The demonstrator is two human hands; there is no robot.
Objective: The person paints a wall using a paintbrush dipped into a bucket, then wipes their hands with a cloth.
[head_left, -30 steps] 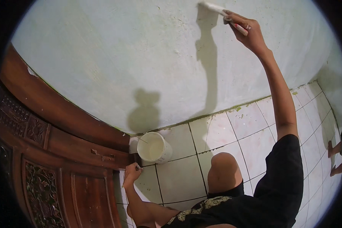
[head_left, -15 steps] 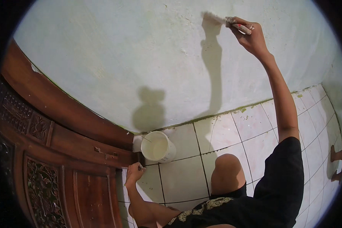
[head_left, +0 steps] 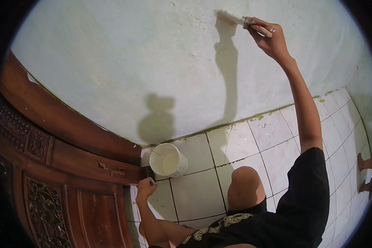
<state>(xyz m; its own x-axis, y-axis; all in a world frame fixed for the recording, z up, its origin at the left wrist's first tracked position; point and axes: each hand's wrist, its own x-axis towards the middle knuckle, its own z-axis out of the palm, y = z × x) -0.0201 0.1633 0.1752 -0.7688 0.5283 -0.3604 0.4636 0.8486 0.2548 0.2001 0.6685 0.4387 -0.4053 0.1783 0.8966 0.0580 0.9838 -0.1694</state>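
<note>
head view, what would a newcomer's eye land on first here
Probably the raised right hand at upper right, gripping a paint-smeared paintbrush at the pale wall. Next would be the dark carved wooden door at lower left. Just right of it, a white bucket of pale liquid stands on the tiled floor near the wall's foot.

The head-worn camera, higher than the white bucket [head_left: 180, 166] and near it, looks down toward the wall [head_left: 107, 78] behind it.

This looks like a room in a home, with a carved wooden door [head_left: 97, 211], pale wall [head_left: 111, 62] and tiled floor [head_left: 196, 193].
</note>
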